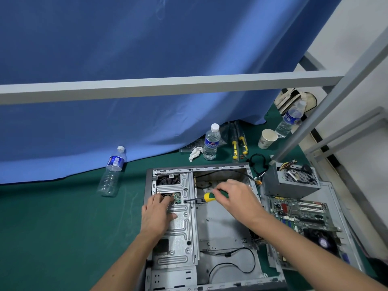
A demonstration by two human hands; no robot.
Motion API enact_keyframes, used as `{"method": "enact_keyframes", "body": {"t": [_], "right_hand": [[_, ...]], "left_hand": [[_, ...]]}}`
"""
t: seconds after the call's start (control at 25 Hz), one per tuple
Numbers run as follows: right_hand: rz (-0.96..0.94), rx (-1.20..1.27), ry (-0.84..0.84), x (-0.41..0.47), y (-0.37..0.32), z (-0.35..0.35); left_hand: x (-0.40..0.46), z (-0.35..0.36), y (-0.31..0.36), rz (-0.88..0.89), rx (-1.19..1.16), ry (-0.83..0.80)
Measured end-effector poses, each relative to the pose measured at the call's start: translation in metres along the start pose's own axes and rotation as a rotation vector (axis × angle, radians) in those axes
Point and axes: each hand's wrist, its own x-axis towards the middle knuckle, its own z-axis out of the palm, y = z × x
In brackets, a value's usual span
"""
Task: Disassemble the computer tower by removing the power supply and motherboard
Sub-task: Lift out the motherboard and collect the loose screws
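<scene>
The right hand (237, 196) has its grip closed around a screwdriver (206, 197) with a yellow and green handle, in the lower middle of the frame. The dark tip points left and touches a screw on the metal drive cage (180, 225) inside the computer case (226, 227). The left hand (156, 215) lies flat on that cage with its fingers mostly straight. The fingertips reach a small green circuit board (177, 198). This hand seems to steady the cage and grips nothing.

Now look farther out. The big open space in the case is bare metal with a few black wires (233, 265) left in it. The power supply (291, 181) is a grey box. It sits outside the case, just to the right, on a grey side panel (338, 206). The motherboard (298, 215) lies on that same panel, lower right in the frame.

So both main parts look to be out already. What is left seems to be small work, like this screw on the cage.

Three water bottles, a paper cup (266, 138) and yellow-handled tools (239, 147) sit on the green desk (63, 227) near a blue cloth (126, 80).
</scene>
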Motion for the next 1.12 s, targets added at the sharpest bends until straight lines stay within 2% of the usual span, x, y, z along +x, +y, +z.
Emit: {"method": "enact_keyframes", "body": {"t": [0.2, 0.36, 0.44, 0.56, 0.64, 0.68, 0.8, 0.88, 0.92, 1.0, 1.08, 1.12], "right_hand": [[-0.101, -0.157, -0.106, 0.011, -0.009, -0.008], [-0.362, -0.348, -0.287, 0.039, -0.038, -0.025], [-0.446, -0.389, -0.316, 0.055, -0.06, -0.03], [-0.285, -0.337, -0.325, 0.071, -0.093, -0.021], [-0.158, -0.406, -0.329, 0.076, -0.112, -0.011], [-0.156, -0.461, -0.338, 0.077, -0.119, -0.009], [-0.412, -0.616, -0.434, 0.079, -0.126, -0.016], [-0.585, -0.58, -0.547, 0.082, -0.118, -0.03], [-0.6, -0.516, -0.602, 0.081, -0.113, -0.037], [-0.477, -0.428, -0.612, 0.078, -0.108, -0.041], [-0.235, -0.551, -0.521, 0.076, -0.109, -0.033], [-0.194, -0.654, -0.457, 0.076, -0.11, -0.027]], "left_hand": [[0.0, 0.0, 0.001, 0.0, -0.005, 0.005], [0.001, 0.0, 0.0, -0.005, 0.0, -0.001], [0.001, 0.0, 0.0, -0.004, 0.008, -0.005], [0.0, 0.0, 0.001, -0.004, 0.015, -0.009], [0.0, -0.001, 0.001, -0.001, 0.016, -0.008], [0.0, -0.001, 0.001, -0.002, 0.014, -0.006], [0.0, -0.002, 0.002, -0.009, 0.013, -0.001], [0.0, -0.002, 0.001, -0.005, 0.012, -0.001], [0.0, -0.001, 0.001, -0.005, 0.009, -0.004], [0.0, -0.002, 0.001, -0.006, 0.01, -0.006], [0.001, -0.001, 0.001, -0.006, 0.001, 0.0], [0.001, -0.001, 0.001, -0.005, -0.001, 0.0]]}}
